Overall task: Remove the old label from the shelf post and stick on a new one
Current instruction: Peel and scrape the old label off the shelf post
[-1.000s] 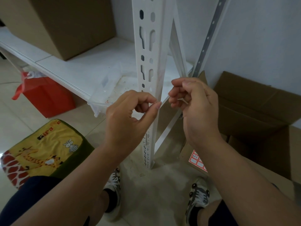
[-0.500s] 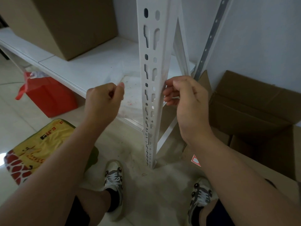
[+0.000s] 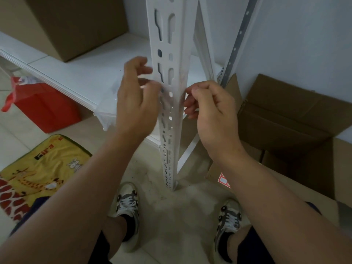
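The white slotted shelf post stands upright in the middle of the view. A faint brownish smear of residue runs down its front corner. My left hand is motion-blurred at the post's left face, fingers spread and holding nothing. My right hand is curled at the post's right edge, thumb and forefinger pinched together against the corner; I see nothing between them. A sheet of red-bordered labels lies on the cardboard by my right forearm, mostly hidden by the arm.
A closed cardboard box sits on the white shelf board; a clear plastic tub overhangs its edge. An open cardboard box is at right. A red bag and a yellow cushion lie at left.
My left hand has swung from the left back to the post and gone from a fist to spread fingers. The right hand stays pinched at the post's right edge.
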`<state>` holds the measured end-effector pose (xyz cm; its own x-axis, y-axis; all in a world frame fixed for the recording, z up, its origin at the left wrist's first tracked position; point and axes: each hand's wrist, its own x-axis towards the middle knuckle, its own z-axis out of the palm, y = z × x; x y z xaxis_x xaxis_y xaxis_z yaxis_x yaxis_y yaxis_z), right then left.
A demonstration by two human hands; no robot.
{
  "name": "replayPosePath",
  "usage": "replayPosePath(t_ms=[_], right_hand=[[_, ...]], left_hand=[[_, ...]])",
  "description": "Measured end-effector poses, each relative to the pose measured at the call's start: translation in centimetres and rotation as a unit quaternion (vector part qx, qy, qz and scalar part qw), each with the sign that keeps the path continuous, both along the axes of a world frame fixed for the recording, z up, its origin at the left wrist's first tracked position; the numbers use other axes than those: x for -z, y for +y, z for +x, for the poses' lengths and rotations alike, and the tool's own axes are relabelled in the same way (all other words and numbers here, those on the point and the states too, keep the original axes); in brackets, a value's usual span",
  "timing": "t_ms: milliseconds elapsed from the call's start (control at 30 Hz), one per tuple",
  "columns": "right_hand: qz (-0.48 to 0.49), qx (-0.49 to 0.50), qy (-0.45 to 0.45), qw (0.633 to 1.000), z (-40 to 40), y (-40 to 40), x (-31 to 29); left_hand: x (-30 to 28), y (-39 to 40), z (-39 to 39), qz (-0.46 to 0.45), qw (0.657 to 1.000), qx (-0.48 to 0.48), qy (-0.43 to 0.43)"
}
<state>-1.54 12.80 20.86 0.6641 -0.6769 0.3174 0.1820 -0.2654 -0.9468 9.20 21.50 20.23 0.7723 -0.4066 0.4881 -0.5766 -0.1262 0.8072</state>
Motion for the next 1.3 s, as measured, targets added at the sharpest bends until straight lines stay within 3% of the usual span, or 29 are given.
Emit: replayPosePath(t_ms=[133, 333, 733, 1300], right_hand=[[0.001, 0.008, 0.036, 0.999, -0.2, -0.1, 0.2], [0.020, 0.002, 0.045, 0.999, -0.5, 0.0, 0.5], [0.009, -0.002, 0.046, 0.999, -0.7, 0.0, 0.2], [0.027, 0.007, 0.045, 0.999, -0.5, 0.2, 0.3]], left_hand=[[-0.2, -0.9, -2.5, 0.006, 0.996, 0.017, -0.088], [0.1, -1.4, -2.9, 0.047, 0.989, -0.025, -0.137], [-0.2, -1.8, -3.6, 0.059, 0.987, -0.072, -0.132], [-0.1, -1.0, -3.3, 0.098, 0.986, -0.009, -0.135]])
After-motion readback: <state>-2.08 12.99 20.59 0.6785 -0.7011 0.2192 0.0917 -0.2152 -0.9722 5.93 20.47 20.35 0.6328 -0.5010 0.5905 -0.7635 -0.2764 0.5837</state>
